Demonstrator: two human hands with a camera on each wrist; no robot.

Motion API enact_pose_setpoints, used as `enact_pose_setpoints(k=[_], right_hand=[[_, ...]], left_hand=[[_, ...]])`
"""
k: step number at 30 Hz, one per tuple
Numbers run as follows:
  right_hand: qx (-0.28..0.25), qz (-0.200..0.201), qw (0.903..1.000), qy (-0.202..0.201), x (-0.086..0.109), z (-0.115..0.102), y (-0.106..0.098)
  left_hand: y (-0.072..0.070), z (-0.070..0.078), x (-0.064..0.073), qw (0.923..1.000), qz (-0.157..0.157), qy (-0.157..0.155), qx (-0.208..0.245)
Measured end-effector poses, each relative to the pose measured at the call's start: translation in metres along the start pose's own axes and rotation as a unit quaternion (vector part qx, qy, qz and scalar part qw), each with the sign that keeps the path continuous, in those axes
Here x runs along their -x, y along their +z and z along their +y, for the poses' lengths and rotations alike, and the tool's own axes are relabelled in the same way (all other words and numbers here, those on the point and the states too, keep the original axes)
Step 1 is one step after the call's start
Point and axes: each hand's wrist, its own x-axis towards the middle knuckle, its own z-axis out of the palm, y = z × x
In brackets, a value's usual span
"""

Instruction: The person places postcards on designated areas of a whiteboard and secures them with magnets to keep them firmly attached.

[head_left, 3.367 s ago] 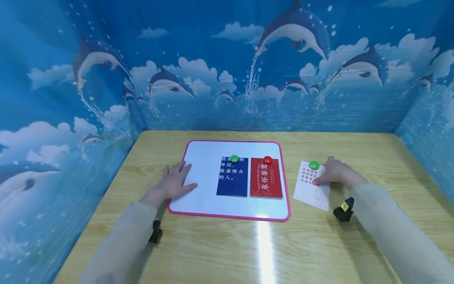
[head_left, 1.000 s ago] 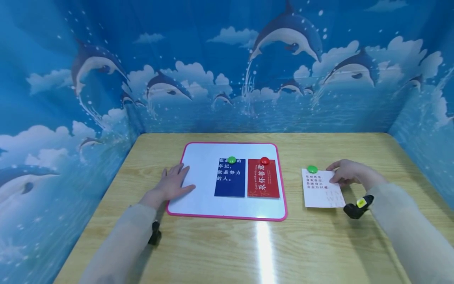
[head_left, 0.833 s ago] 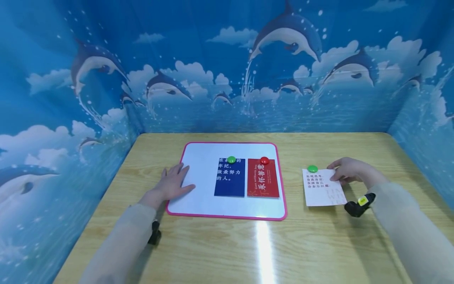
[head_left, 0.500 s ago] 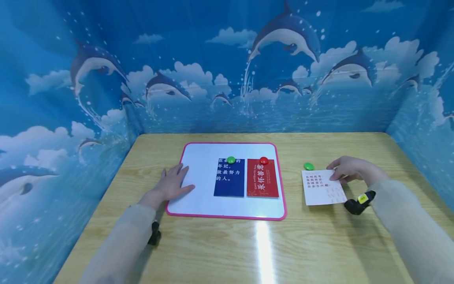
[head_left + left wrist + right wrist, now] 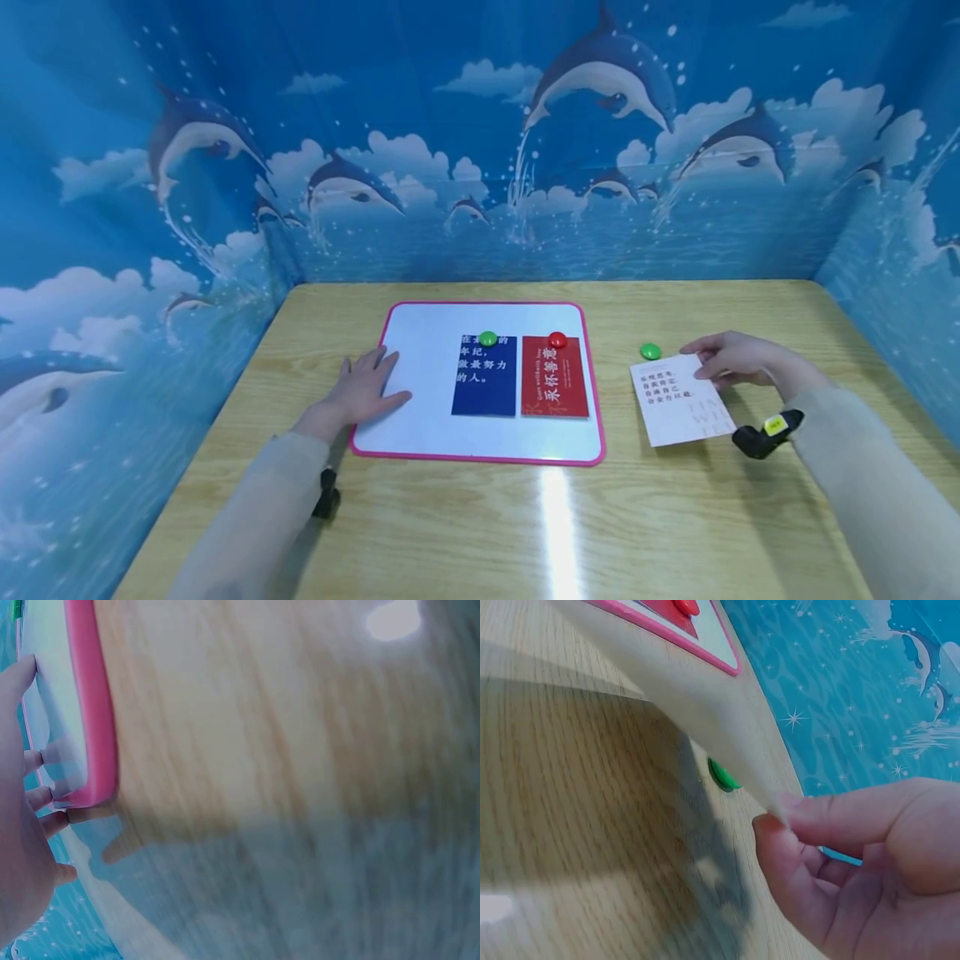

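Observation:
My right hand [image 5: 738, 360] pinches a white card [image 5: 678, 408] with printed characters by its upper right edge, between thumb and finger. In the right wrist view the card [image 5: 697, 712] is tilted up off the wooden table and seen nearly edge-on. A round green magnet [image 5: 650, 351] lies on the table just beyond the card's top edge. My left hand [image 5: 363, 390] rests with spread fingers on the left side of a pink-rimmed whiteboard [image 5: 420, 433]. On that board lie a blue card [image 5: 487, 392] under a green magnet [image 5: 488, 338] and a red card [image 5: 555, 387] under a red magnet [image 5: 557, 340].
The wooden table [image 5: 450, 533] runs back to a blue curtain [image 5: 420, 225] printed with dolphins, which also hangs at both sides. A strip of bare wood lies between the whiteboard's right rim and the white card.
The right hand has lifted the white card and turned it slightly. The green magnet that overlapped the card's top now lies apart from it on the table. The left hand has stayed put.

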Motion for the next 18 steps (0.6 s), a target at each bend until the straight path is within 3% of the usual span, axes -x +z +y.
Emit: enact_pose_setpoints(k=[11,18], right_hand=[[-0.028,0.003,0.9985,-0.046,-0.001,-0.005,0.005],[-0.053,0.021,0.997,-0.053,-0.004,-0.011,0.014]], left_hand=[[0.0,-0.002,0.002,1.0,0.0,0.007,-0.001],[-0.001,-0.001,0.001,1.0,-0.004,0.003,0.0]])
